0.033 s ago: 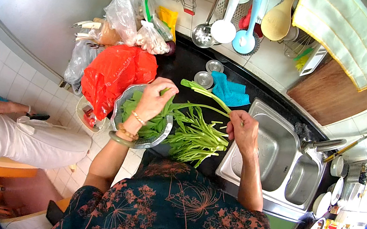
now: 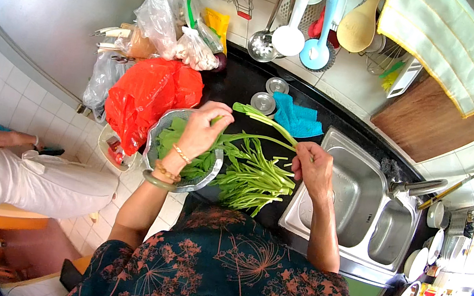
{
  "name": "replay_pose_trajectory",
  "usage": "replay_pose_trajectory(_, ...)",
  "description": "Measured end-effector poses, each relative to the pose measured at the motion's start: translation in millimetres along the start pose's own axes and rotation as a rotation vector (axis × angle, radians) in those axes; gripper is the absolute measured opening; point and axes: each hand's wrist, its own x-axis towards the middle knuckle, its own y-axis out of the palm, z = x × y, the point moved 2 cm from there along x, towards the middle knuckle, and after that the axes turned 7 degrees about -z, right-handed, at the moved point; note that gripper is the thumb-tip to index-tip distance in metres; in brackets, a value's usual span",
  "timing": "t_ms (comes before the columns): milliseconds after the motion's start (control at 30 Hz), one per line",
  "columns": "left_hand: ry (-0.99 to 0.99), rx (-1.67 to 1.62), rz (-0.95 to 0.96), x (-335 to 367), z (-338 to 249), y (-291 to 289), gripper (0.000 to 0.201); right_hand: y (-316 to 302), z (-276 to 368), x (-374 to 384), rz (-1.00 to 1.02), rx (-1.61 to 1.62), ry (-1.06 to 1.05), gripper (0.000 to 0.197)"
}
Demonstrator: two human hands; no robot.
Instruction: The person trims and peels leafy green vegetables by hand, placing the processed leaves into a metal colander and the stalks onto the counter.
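My right hand (image 2: 315,167) is closed around the lower end of a long green vegetable stalk (image 2: 276,130), beside the sink. My left hand (image 2: 206,128) hovers over a clear scalloped bowl (image 2: 216,171), fingers pinched on a short piece of green stem (image 2: 217,119). Loose green leaves (image 2: 172,138) fill the bowl, partly hidden by my left wrist and its bracelets. Between my hands a pile of leafy green stalks (image 2: 256,181) lies on the black counter, with a few short stem bits near my right fingers.
A red plastic bag (image 2: 153,92) stands left of the bowl. Behind the stalks are a blue cloth (image 2: 295,117) and two small round lids (image 2: 263,102). The steel double sink (image 2: 376,221) is at right. Ladles (image 2: 289,39) hang above. Another person (image 2: 42,180) stands at far left.
My left hand has shifted slightly up and to the right over the bowl, and the short stem piece shows more between its fingers. My right hand has barely moved.
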Motion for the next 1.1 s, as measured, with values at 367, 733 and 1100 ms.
replay_pose_trajectory(367,0.115,0.194,0.418,-14,-17,17,0.017,6,-26,12,0.048,0.094,0.013,0.028)
replay_pose_trajectory(733,-0.184,0.216,-0.011,8,0,-62,0.014,-9,-55,6,0.057,0.137,0.042,0.033)
replay_pose_trajectory(1100,0.092,0.501,0.182,-48,-7,-9,0.037,56,-79,-16,0.199,0.598,0.16,0.022)
